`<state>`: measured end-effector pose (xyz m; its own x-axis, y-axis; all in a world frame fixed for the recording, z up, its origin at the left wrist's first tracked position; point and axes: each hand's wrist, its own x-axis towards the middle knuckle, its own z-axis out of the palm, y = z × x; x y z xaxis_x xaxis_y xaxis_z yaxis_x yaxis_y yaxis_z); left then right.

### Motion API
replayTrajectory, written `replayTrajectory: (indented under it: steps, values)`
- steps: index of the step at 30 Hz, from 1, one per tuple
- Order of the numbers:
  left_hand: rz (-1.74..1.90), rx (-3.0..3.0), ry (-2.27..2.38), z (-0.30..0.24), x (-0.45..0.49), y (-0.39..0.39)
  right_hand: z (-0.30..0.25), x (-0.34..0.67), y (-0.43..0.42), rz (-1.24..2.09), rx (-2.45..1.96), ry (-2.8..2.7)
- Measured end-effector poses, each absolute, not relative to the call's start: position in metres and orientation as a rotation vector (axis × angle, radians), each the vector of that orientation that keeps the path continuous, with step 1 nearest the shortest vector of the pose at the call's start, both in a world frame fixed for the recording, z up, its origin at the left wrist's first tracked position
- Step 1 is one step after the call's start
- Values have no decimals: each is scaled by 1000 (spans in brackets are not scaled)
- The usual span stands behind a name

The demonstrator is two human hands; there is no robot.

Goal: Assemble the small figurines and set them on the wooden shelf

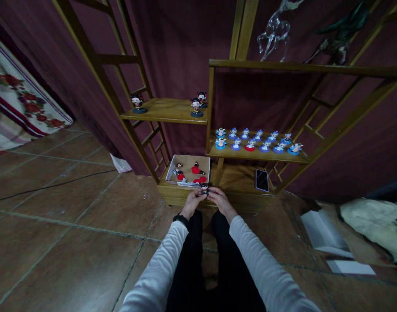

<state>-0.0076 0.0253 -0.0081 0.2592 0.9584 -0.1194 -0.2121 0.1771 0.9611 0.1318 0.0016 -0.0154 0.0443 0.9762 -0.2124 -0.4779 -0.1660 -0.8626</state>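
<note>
Both my hands meet in front of me at the low wooden shelf. My left hand [192, 201] and my right hand [219, 200] pinch a small dark-haired figurine [204, 189] between their fingertips. Just behind it lies an open cardboard box [172, 164] holding a few more figurines and red bases. Three similar figurines [196, 107] stand on the upper left shelf [165, 113]. Several blue-based figurines [250, 144] are lined up in two rows on the right shelf [266, 155].
A phone [262, 180] lies flat on the bottom shelf board. A glass deer [276, 30] and a dark figure [339, 37] stand on the top shelf. White boxes [322, 234] and a beige bag [374, 223] lie on the tiled floor to the right. A floral cloth [19, 99] hangs at far left.
</note>
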Motion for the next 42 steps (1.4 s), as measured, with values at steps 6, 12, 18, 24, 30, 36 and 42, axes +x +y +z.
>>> replayTrajectory:
  steps: [6,12,18,24,30,36,42]
  values:
    - [988,1067,924,-11,-9,27,-14,132,0,1457,-1005,-693]
    - [1030,1012,934,-13,-9,28,-16,132,1,1452,-1008,-690]
    - [1036,999,926,-15,-9,29,-16,131,2,1439,-1014,-696]
    - [1058,981,930,-14,-9,28,-10,131,-1,1447,-1002,-696]
    - [1114,971,953,-12,-7,26,-11,131,-2,1486,-1030,-702]
    - [1109,1013,945,-12,-9,26,-18,132,2,1505,-1035,-716]
    - [1069,924,922,-15,-10,29,-23,132,5,1499,-1042,-681]
